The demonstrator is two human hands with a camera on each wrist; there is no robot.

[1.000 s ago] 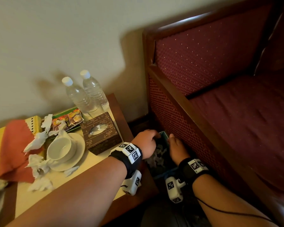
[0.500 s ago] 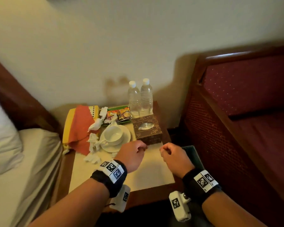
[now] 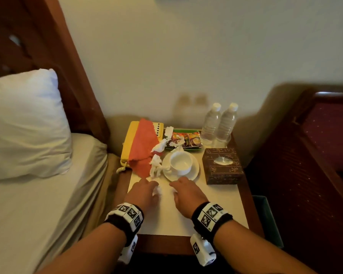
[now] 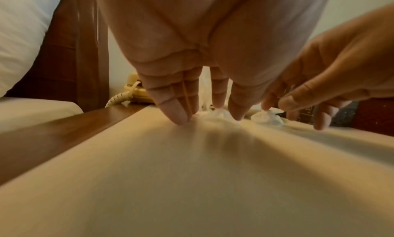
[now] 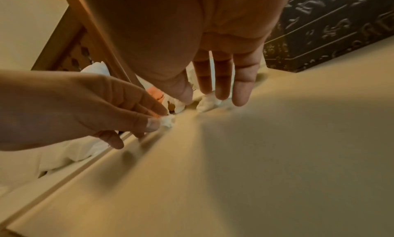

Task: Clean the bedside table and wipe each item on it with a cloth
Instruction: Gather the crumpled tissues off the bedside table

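Note:
The bedside table (image 3: 188, 214) has a cream top. My left hand (image 3: 148, 189) is low over its front part, thumb and forefinger pinching a small crumpled tissue (image 5: 168, 121). My right hand (image 3: 179, 187) hovers beside it with fingers (image 5: 242, 89) straight, their tips at a second tissue wad (image 5: 206, 104). An orange cloth (image 3: 143, 147) lies draped over a yellow telephone (image 3: 130, 143) at the back left. More crumpled tissues (image 3: 156, 168) lie beside a white cup (image 3: 180, 164) on its saucer (image 3: 194, 172).
A dark patterned tissue box (image 3: 222, 165) stands at the right, two water bottles (image 3: 219, 123) and a green tray of sachets (image 3: 184, 140) at the back. A bed with a pillow (image 3: 22, 123) is left, a red bench (image 3: 315, 155) right, a bin (image 3: 265, 216) between.
Both hands came up out of the bin at the table's right and moved left onto the table top. My head turned left, bringing the bed into view. My left hand has taken a tissue.

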